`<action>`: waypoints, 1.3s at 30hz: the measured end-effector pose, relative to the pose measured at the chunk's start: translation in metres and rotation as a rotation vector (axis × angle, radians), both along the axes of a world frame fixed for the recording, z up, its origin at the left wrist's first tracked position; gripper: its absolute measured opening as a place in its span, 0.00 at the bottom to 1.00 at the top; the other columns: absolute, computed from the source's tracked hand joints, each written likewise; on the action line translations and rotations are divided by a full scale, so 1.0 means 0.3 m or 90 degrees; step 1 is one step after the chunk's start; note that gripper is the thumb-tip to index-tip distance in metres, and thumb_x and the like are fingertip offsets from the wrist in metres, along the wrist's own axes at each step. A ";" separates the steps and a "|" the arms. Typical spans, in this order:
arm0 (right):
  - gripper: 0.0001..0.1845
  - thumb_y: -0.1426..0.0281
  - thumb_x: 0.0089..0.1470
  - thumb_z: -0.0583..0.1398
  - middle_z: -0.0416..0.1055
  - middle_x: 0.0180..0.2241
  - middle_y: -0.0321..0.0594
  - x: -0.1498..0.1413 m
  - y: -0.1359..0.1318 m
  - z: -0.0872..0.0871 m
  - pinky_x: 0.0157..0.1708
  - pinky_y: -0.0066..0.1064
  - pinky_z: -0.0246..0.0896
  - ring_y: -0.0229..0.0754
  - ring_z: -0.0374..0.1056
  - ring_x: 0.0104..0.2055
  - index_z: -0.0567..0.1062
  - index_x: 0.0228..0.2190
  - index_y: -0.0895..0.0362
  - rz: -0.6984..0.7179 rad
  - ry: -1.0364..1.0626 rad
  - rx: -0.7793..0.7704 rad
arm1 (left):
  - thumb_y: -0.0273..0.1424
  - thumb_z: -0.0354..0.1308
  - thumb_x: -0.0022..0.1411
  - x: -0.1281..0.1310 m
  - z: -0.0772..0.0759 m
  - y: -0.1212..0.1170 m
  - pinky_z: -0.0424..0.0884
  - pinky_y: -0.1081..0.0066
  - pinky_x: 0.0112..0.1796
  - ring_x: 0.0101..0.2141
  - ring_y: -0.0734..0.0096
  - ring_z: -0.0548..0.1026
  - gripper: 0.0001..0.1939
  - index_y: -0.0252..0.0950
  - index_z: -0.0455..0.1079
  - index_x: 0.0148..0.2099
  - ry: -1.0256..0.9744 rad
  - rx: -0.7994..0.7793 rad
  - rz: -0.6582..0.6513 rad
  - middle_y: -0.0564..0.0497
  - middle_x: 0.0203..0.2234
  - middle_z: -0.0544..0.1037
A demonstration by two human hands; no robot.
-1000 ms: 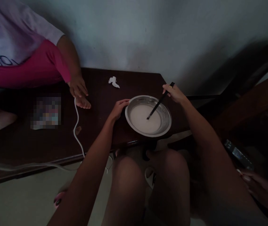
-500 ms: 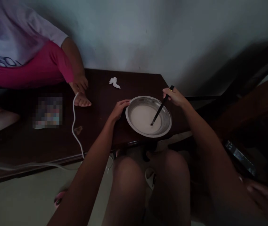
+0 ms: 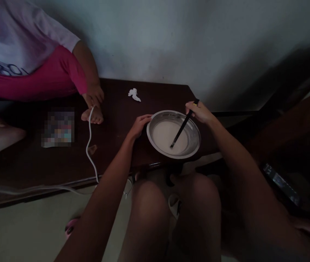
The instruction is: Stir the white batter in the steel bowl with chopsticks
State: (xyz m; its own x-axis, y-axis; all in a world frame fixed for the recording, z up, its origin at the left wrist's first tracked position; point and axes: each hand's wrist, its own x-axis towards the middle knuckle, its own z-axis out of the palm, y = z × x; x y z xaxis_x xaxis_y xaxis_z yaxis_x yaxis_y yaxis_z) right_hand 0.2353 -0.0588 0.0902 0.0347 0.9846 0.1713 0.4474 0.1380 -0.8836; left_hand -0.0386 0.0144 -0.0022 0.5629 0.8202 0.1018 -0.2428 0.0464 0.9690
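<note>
A round metal bowl (image 3: 197,147) sits near the bench's front edge, with milky white liquid (image 3: 165,134) in it. At the bowl's left rim is my left hand (image 3: 140,126), its fingers reaching over the edge and the thumb side hidden. My right hand (image 3: 200,112), above the right rim, is closed around black chopsticks (image 3: 183,125) with a gold band near the top. They slant down to the left, their tips in the liquid; whether there is one or a pair pressed together is hard to see.
The dark wooden bench (image 3: 113,145) runs along a pale wall (image 3: 171,43). A crumpled tissue (image 3: 135,95) lies behind the bowl. To the left, a person in pink trousers (image 3: 43,85) sits on the bench beside a white cable (image 3: 89,140) and a blurred flat item (image 3: 58,127).
The chopstick tips have shifted slightly left and toward me through the liquid, with my right hand tilting along. My left hand stays on the rim. The seated person's foot has turned a little.
</note>
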 end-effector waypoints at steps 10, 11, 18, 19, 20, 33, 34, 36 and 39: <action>0.27 0.47 0.52 0.59 0.57 0.14 0.31 0.062 0.001 0.032 0.19 0.29 0.42 0.30 0.47 0.17 0.70 0.16 0.56 -0.101 -0.058 0.029 | 0.38 0.61 0.51 0.000 -0.006 0.002 0.67 0.65 0.47 0.43 0.60 0.75 0.18 0.35 0.80 0.42 0.003 0.005 -0.004 0.46 0.39 0.81; 0.27 0.47 0.51 0.60 0.60 0.15 0.32 0.053 -0.008 0.035 0.19 0.29 0.42 0.30 0.47 0.17 0.70 0.16 0.56 -0.070 -0.057 0.000 | 0.38 0.61 0.51 0.000 -0.004 0.001 0.67 0.66 0.47 0.43 0.60 0.75 0.18 0.35 0.80 0.42 0.001 0.003 -0.004 0.46 0.39 0.81; 0.27 0.46 0.51 0.59 0.62 0.18 0.33 -0.060 0.049 0.011 0.20 0.28 0.48 0.31 0.50 0.19 0.71 0.18 0.55 -0.025 -0.025 0.033 | 0.40 0.62 0.50 -0.003 0.001 -0.002 0.67 0.65 0.47 0.44 0.59 0.75 0.19 0.34 0.80 0.42 0.008 -0.002 0.001 0.45 0.39 0.81; 0.27 0.46 0.51 0.59 0.61 0.17 0.33 -0.049 0.061 0.012 0.20 0.28 0.48 0.30 0.50 0.18 0.71 0.18 0.55 -0.044 -0.026 0.053 | 0.40 0.62 0.50 -0.002 0.002 -0.003 0.67 0.65 0.47 0.44 0.59 0.75 0.20 0.34 0.80 0.42 0.007 -0.005 0.001 0.45 0.39 0.81; 0.28 0.45 0.52 0.58 0.59 0.16 0.32 -0.029 0.067 0.016 0.20 0.28 0.48 0.30 0.49 0.18 0.71 0.18 0.55 -0.066 -0.029 0.072 | 0.40 0.62 0.49 -0.002 0.002 -0.003 0.67 0.65 0.47 0.43 0.59 0.75 0.19 0.34 0.80 0.42 0.005 -0.009 0.002 0.46 0.39 0.81; 0.28 0.44 0.50 0.59 0.63 0.18 0.34 -0.059 0.025 0.016 0.20 0.29 0.48 0.31 0.51 0.19 0.71 0.17 0.55 -0.032 -0.030 0.021 | 0.39 0.62 0.51 -0.002 0.001 -0.002 0.66 0.66 0.47 0.44 0.60 0.74 0.18 0.33 0.80 0.41 0.003 0.004 0.001 0.45 0.41 0.81; 0.29 0.43 0.50 0.59 0.62 0.17 0.34 -0.057 0.036 0.019 0.20 0.29 0.48 0.32 0.51 0.19 0.71 0.17 0.55 -0.060 -0.036 0.041 | 0.39 0.62 0.50 -0.002 0.002 -0.003 0.66 0.66 0.47 0.44 0.60 0.74 0.18 0.34 0.80 0.41 0.002 0.001 0.000 0.45 0.41 0.81; 0.29 0.42 0.50 0.58 0.58 0.15 0.33 -0.022 0.047 0.031 0.20 0.29 0.47 0.32 0.50 0.19 0.71 0.17 0.55 -0.128 -0.052 0.074 | 0.39 0.62 0.50 -0.002 0.002 -0.004 0.66 0.66 0.47 0.44 0.60 0.74 0.18 0.34 0.80 0.41 0.001 -0.001 0.001 0.45 0.42 0.80; 0.28 0.44 0.51 0.58 0.53 0.13 0.32 0.068 0.024 0.052 0.20 0.30 0.46 0.33 0.49 0.18 0.71 0.17 0.54 -0.194 -0.070 0.094 | 0.39 0.62 0.50 0.000 0.001 -0.003 0.66 0.66 0.47 0.43 0.61 0.75 0.18 0.34 0.80 0.41 -0.001 -0.004 0.004 0.45 0.41 0.81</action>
